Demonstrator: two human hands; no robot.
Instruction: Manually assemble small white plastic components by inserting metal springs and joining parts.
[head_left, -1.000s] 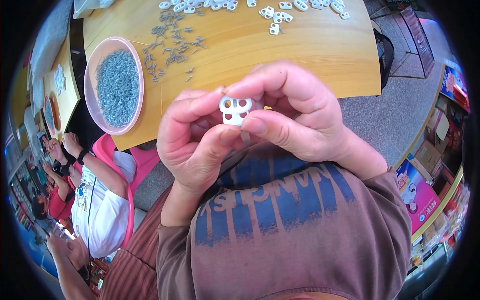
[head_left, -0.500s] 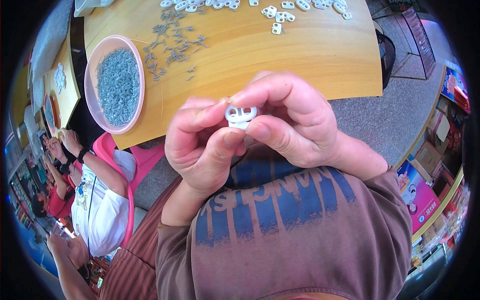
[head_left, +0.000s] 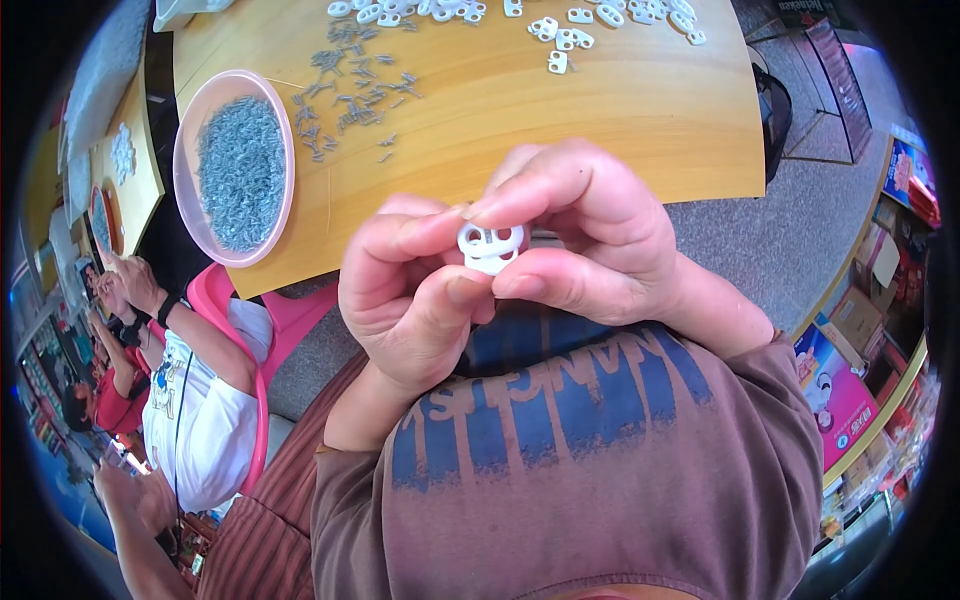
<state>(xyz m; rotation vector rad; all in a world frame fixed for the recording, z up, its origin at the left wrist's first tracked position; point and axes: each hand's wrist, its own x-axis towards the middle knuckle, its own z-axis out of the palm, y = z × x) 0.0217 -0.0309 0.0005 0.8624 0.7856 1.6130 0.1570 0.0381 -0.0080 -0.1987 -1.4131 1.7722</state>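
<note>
A small white plastic cord lock [head_left: 490, 247] is pinched between both hands in front of my chest. It has two holes side by side, with a thin grey spring visible between them. My left hand [head_left: 405, 285] grips its left side, thumb below and forefinger above. From the right, my right hand [head_left: 590, 240] presses it the same way, fingertips at the top edge and thumb at the lower right. My other fingers curl behind and are partly hidden.
A pink bowl [head_left: 286, 190] full of small grey springs [head_left: 240, 170] stands on the wooden table [head_left: 480, 100]'s left. Loose springs [head_left: 365, 105] lie beside it; several white plastic pieces [head_left: 575, 38] lie along the far side. Left, another person [head_left: 205, 400] sits on a pink chair [head_left: 262, 400].
The cord lock has tilted a little in my fingers, so its lower part and openings show more. Both hands keep their pinch on it. The table has shifted slightly in view.
</note>
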